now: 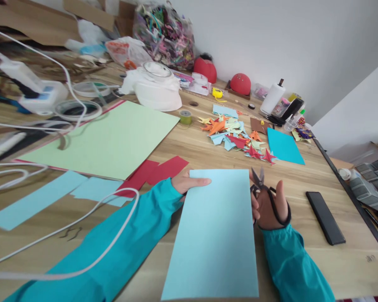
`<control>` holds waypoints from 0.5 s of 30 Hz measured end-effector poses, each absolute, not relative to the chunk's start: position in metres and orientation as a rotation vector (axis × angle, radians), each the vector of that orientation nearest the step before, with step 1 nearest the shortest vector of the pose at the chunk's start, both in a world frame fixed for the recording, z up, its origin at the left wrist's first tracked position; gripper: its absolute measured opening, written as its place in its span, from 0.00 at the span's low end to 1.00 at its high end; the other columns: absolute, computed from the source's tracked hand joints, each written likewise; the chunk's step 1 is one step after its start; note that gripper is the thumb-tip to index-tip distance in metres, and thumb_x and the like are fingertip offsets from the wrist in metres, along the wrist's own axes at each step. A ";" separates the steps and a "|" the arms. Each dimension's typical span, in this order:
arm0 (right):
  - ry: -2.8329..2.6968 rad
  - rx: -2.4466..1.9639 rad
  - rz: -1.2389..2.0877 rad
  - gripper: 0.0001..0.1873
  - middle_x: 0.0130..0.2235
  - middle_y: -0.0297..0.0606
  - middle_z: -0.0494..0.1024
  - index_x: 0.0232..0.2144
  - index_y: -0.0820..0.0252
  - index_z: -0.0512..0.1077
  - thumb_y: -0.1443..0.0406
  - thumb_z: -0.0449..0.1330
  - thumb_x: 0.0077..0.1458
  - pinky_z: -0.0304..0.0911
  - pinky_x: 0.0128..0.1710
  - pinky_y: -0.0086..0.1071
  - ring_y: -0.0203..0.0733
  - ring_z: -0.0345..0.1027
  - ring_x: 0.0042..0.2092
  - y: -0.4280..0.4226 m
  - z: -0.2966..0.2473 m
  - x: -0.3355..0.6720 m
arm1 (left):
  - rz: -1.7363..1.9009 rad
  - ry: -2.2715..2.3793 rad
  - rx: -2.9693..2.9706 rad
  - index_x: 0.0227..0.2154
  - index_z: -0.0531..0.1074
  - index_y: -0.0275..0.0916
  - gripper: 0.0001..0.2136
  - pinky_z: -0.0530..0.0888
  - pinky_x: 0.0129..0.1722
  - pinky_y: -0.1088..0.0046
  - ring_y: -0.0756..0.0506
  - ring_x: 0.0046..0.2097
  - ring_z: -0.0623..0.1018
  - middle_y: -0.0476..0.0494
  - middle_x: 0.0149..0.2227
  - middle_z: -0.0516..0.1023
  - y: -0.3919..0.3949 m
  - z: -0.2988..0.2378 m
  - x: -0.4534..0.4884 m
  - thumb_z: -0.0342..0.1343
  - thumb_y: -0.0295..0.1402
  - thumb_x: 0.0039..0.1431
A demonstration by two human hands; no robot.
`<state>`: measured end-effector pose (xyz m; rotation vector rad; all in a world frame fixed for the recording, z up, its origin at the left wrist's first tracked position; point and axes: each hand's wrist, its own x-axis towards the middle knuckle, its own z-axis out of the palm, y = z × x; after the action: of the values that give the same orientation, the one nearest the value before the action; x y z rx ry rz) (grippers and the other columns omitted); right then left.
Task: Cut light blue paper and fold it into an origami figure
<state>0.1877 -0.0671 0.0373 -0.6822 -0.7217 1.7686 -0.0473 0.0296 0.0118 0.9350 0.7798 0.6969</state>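
Light-blue sheet (219, 235): between the hands, no cut visible.
Left hand (190, 182): clamped on sheet's far-left corner.
Right hand (269, 205): gripping scissors (261, 181), blades parted.
Red strips (168, 170): left of left hand, apparently cut.
Folded pieces (218, 127): beyond both hands, look finished.

One pair of scissors (260, 181), probably two red strips (168, 170) (137, 178)

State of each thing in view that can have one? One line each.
Left hand: closed on light-blue sheet
Right hand: closed on scissors
Light-blue sheet: flat, held
Scissors: blades apart
Paper shapes: folded, heaped
Phone: lying flat, dark
Green sheet: lying flat
Teal sheet: lying flat
Clear bag: stuffed full
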 end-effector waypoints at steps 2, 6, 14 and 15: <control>-0.683 -0.662 1.721 0.37 0.23 0.29 0.67 0.56 0.51 0.60 0.38 0.38 0.55 0.59 0.18 0.29 0.34 0.56 0.18 -0.066 0.040 0.193 | 0.727 0.772 0.919 0.36 0.78 0.32 0.20 0.76 0.30 0.66 0.40 0.29 0.79 0.37 0.30 0.81 0.029 0.015 -0.047 0.70 0.35 0.37; -0.718 -0.769 1.658 0.37 0.23 0.29 0.67 0.56 0.52 0.60 0.38 0.40 0.55 0.60 0.18 0.31 0.35 0.58 0.19 -0.063 0.041 0.195 | 0.754 0.785 0.919 0.39 0.77 0.33 0.22 0.77 0.32 0.65 0.39 0.31 0.80 0.38 0.31 0.82 0.029 0.016 -0.046 0.70 0.34 0.37; -1.030 -1.422 0.552 0.29 0.26 0.28 0.68 0.52 0.54 0.58 0.48 0.55 0.53 0.60 0.24 0.30 0.35 0.62 0.23 -0.059 0.019 0.189 | 0.708 0.857 1.031 0.31 0.78 0.34 0.14 0.75 0.27 0.67 0.42 0.24 0.78 0.41 0.25 0.80 0.036 0.007 -0.050 0.68 0.36 0.41; -1.088 -1.531 0.418 0.29 0.28 0.29 0.68 0.52 0.54 0.58 0.50 0.58 0.52 0.60 0.26 0.30 0.35 0.63 0.25 -0.058 0.016 0.191 | 0.714 0.849 1.019 0.30 0.78 0.34 0.14 0.75 0.27 0.67 0.42 0.25 0.78 0.41 0.26 0.81 0.037 0.007 -0.050 0.68 0.36 0.41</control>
<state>0.1910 -0.0585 0.0164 -1.5308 -1.0877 0.4184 -0.0500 0.0366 0.0065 1.0187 0.8495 0.7138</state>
